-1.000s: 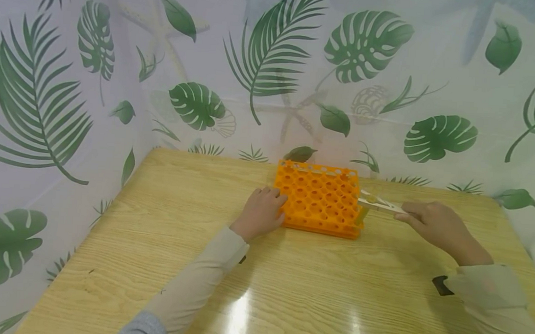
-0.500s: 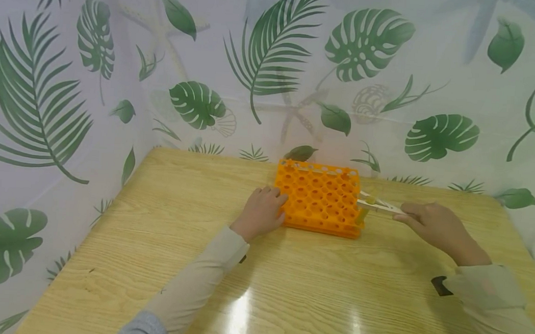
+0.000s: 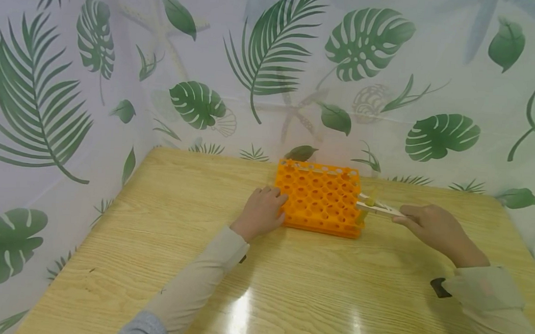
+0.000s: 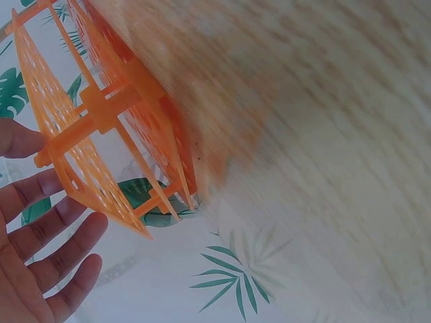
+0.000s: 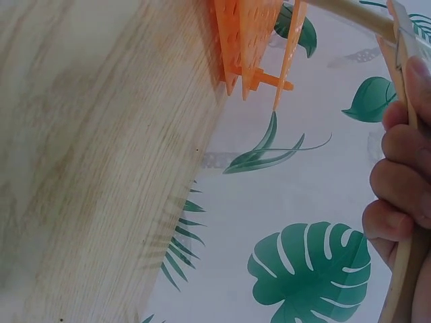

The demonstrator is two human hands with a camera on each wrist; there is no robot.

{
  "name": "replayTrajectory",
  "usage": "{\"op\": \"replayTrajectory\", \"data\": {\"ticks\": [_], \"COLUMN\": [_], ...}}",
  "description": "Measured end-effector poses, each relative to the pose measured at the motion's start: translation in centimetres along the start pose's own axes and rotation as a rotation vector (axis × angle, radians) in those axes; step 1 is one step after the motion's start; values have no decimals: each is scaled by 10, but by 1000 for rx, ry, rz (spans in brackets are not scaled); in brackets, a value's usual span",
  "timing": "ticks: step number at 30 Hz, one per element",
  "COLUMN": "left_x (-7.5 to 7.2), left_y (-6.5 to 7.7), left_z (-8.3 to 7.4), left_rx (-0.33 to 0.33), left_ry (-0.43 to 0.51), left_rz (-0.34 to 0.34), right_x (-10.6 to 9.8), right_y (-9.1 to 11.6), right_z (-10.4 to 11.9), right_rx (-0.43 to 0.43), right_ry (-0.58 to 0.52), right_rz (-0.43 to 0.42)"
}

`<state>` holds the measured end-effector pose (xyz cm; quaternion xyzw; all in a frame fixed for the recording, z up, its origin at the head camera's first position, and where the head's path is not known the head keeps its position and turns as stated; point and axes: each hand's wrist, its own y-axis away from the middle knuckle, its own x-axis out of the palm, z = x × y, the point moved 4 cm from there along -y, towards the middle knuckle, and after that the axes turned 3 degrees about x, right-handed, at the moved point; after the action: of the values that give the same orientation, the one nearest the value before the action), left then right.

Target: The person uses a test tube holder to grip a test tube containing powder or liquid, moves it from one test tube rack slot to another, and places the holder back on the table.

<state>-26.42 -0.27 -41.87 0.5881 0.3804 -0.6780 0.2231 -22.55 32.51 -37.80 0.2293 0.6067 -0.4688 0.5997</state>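
Observation:
An orange test tube rack (image 3: 316, 198) with rows of round holes stands on the table. At its left end, my left hand (image 3: 262, 212) holds the rack's top plate, the thumb (image 4: 20, 139) on one side and fingertips at the edge. My right hand (image 3: 438, 231) grips a wooden test tube clamp (image 3: 386, 210), its handle (image 5: 407, 269) running through the curled fingers. Held in the clamp's jaws is a test tube (image 3: 364, 216) with something yellow in it, at the rack's right end. Whether its lower end sits in a hole cannot be told.
The wood-grain table (image 3: 296, 291) reaches back to a white wall cloth (image 3: 260, 136) printed with green leaves. The rack stands near the table's back edge. Both forearms wear light sleeves (image 3: 201, 270).
My right hand has shifted very slightly left and down with the clamp, and the yellow part by its jaws shows a little more. My left hand and the rack stay still.

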Motion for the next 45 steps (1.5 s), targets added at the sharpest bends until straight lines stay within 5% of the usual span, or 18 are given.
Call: {"op": "replayTrajectory", "data": {"ticks": [14, 26, 45], "left_x": [1, 1, 2], "left_y": [0, 1, 0], "left_z": [0, 0, 0], "left_rx": [-3, 18, -1], "left_ry": [-6, 5, -2], "left_rz": [42, -10, 17], "right_x": [3, 7, 12], "right_y": [3, 5, 5], "right_z": [1, 1, 1], "right_rx": [-7, 29, 12], "right_ry": [-5, -16, -12], "right_rz": [-17, 28, 22]}}
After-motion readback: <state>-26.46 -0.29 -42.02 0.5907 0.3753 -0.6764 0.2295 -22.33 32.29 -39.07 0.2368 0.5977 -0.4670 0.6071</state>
